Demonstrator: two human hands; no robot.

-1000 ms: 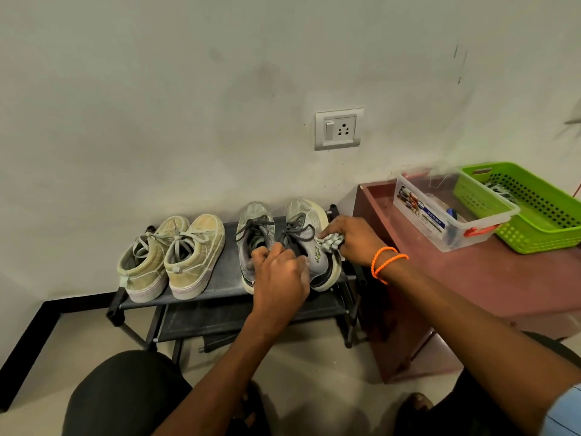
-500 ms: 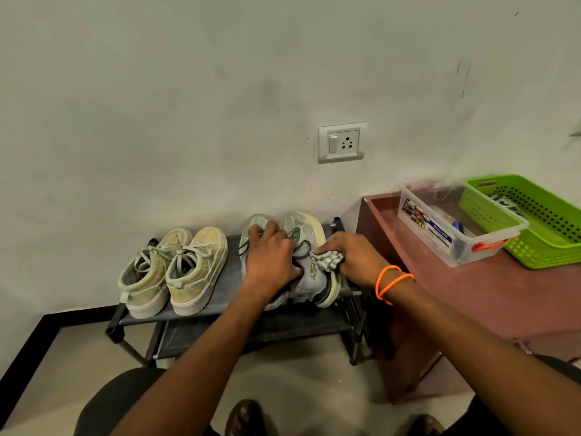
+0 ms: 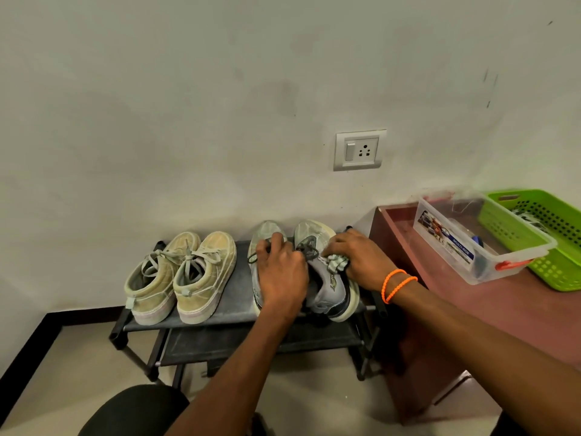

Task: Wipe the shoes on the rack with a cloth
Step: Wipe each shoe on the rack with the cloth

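Note:
A low dark shoe rack (image 3: pixel 239 272) stands against the wall with two pairs on its top shelf. The tan pair (image 3: pixel 185 275) sits on the left. A grey pair sits on the right: its left shoe (image 3: pixel 265 232) is mostly covered by my left hand (image 3: pixel 281 272), whose fingers curl over the laces. The right grey shoe (image 3: pixel 330 287) leans toward that hand. My right hand (image 3: pixel 358 256) holds a bunched striped cloth (image 3: pixel 336 262) against the right shoe's upper. Orange bands circle that wrist.
A reddish low table (image 3: pixel 490 309) stands right of the rack with a clear plastic box (image 3: pixel 481 240) and a green basket (image 3: pixel 547 234) on it. A wall socket (image 3: pixel 360 150) is above the shoes. My dark-clad knee (image 3: pixel 132 410) is at bottom left. A lower shelf (image 3: pixel 220 341) holds nothing visible.
My left hand moved forward from the heels of the grey pair onto the left grey shoe's laces. My right hand keeps the cloth at the right shoe. The camera tilted slightly.

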